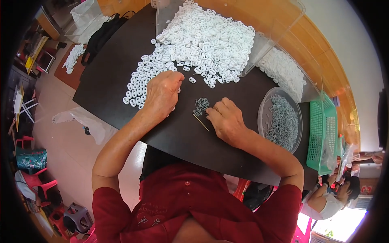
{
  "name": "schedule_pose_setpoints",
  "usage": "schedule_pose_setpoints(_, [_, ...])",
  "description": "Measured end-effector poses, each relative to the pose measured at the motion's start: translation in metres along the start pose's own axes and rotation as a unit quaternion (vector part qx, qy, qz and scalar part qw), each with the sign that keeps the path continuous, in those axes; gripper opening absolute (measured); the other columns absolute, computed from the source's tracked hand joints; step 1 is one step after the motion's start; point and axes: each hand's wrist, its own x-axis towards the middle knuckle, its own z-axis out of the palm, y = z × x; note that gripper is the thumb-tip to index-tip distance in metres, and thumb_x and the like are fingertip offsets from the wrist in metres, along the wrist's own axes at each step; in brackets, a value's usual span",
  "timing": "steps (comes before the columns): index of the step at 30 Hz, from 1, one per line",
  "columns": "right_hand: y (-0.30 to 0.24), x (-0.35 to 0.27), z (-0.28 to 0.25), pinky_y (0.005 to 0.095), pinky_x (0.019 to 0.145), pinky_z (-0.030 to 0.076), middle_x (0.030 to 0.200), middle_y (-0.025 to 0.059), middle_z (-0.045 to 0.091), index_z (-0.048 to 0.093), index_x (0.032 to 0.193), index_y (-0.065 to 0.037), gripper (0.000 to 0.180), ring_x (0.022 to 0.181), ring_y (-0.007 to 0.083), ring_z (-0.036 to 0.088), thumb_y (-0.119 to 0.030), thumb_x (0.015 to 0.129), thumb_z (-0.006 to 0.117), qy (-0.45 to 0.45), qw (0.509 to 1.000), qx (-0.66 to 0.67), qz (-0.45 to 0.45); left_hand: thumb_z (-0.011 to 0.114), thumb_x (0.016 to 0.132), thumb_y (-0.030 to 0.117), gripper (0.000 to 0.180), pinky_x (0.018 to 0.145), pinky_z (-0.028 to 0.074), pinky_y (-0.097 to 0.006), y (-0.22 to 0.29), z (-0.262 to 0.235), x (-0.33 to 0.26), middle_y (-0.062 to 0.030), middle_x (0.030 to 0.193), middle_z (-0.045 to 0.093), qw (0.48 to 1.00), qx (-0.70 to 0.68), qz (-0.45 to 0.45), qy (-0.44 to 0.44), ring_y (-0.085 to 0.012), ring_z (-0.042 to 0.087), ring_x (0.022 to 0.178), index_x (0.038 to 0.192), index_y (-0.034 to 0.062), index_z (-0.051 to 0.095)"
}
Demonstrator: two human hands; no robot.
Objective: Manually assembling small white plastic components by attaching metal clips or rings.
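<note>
My left hand rests palm down on the dark table, its fingers curled among small white plastic pieces; what it holds, if anything, is hidden. My right hand lies to the right, fingertips touching a small heap of grey screws. A thin wooden stick lies between the two hands. A big pile of the same white pieces spills from a clear plastic bin at the far side.
A round clear bowl of grey screws stands right of my right hand, with a green plastic basket beyond it. More white pieces fill a second clear container. Another person sits at the lower right. Red stools stand on the floor at the left.
</note>
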Motion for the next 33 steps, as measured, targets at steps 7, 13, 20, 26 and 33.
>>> schedule_pose_setpoints(7, [-0.003, -0.006, -0.007, 0.0339, 0.06, 0.042, 0.072, 0.0066, 0.056, 0.064, 0.082, -0.003, 0.012, 0.068, 0.0242, 0.051, -0.001, 0.071, 0.069, 0.008, 0.988, 0.094, 0.118, 0.058, 0.072, -0.001, 0.01, 0.063, 0.045, -0.043, -0.009, 0.016, 0.022, -0.0125, 0.071, 0.055, 0.995, 0.043, 0.069, -0.053, -0.0308, 0.057, 0.073, 0.081, 0.0039, 0.062])
schedule_pose_setpoints(13, [-0.002, -0.002, -0.004, 0.0346, 0.059, 0.043, 0.071, 0.0064, 0.055, 0.064, 0.08, -0.004, 0.012, 0.067, 0.0243, 0.05, -0.001, 0.07, 0.069, 0.028, 0.985, 0.116, 0.124, 0.059, 0.069, 0.0, 0.008, 0.064, 0.045, -0.043, -0.013, 0.029, 0.034, -0.0166, 0.075, 0.055, 0.98, 0.106, 0.104, -0.131, -0.0326, 0.057, 0.076, 0.075, 0.0032, 0.061])
schedule_pose_setpoints(20, [-0.005, 0.001, 0.0, 0.0362, 0.058, 0.042, 0.07, 0.0071, 0.052, 0.058, 0.074, -0.004, 0.012, 0.066, 0.0255, 0.05, 0.001, 0.07, 0.068, -0.003, 0.996, 0.065, 0.067, 0.061, 0.066, -0.001, 0.009, 0.066, 0.047, -0.042, -0.013, 0.03, 0.031, -0.0159, 0.078, 0.057, 0.978, 0.126, 0.115, -0.116, -0.032, 0.058, 0.079, 0.075, 0.0021, 0.059])
schedule_pose_setpoints(26, [-0.006, 0.002, 0.002, 0.0364, 0.056, 0.041, 0.068, 0.0074, 0.05, 0.053, 0.071, -0.005, 0.015, 0.064, 0.0264, 0.049, 0.004, 0.069, 0.065, 0.023, 0.994, 0.079, 0.071, 0.064, 0.069, 0.0, 0.011, 0.064, 0.046, -0.04, -0.008, 0.025, 0.025, -0.0135, 0.076, 0.057, 0.987, 0.096, 0.102, -0.074, -0.0292, 0.058, 0.075, 0.076, 0.0008, 0.056])
schedule_pose_setpoints(33, [-0.013, 0.008, -0.022, 0.0262, 0.06, 0.045, 0.072, 0.0027, 0.055, 0.059, 0.081, -0.004, 0.011, 0.066, 0.0122, 0.055, 0.002, 0.075, 0.067, 0.022, 0.961, 0.186, 0.203, 0.068, 0.081, 0.009, 0.013, 0.056, 0.04, -0.021, 0.026, -0.013, -0.005, 0.0001, 0.073, 0.058, 0.908, -0.372, -0.18, -0.071, -0.0059, 0.048, 0.062, 0.09, 0.0003, 0.065])
